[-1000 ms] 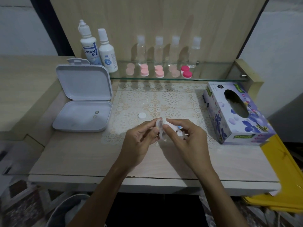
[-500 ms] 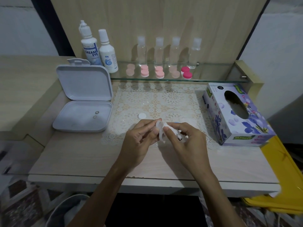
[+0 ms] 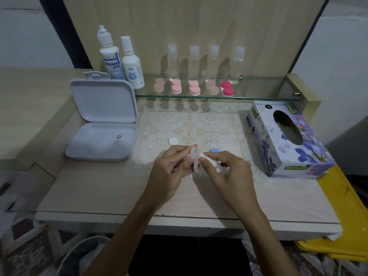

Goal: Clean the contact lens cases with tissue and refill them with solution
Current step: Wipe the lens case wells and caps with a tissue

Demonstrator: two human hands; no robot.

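Contact lens case [image 3: 196, 160], 1 clear, pinched by left hand [image 3: 171, 170]; right hand [image 3: 229, 172] grips 1 tissue [image 3: 216, 165]. Shelf holds 5 pink cases [image 3: 194, 88], 2 solution bottles [image 3: 121, 60], 4 clear bottles [image 3: 205, 62].

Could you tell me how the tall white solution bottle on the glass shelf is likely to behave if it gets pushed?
The tall white solution bottle looks narrow-based, so it probably tips rather than slides. It stands beside a shorter white bottle and could knock it.
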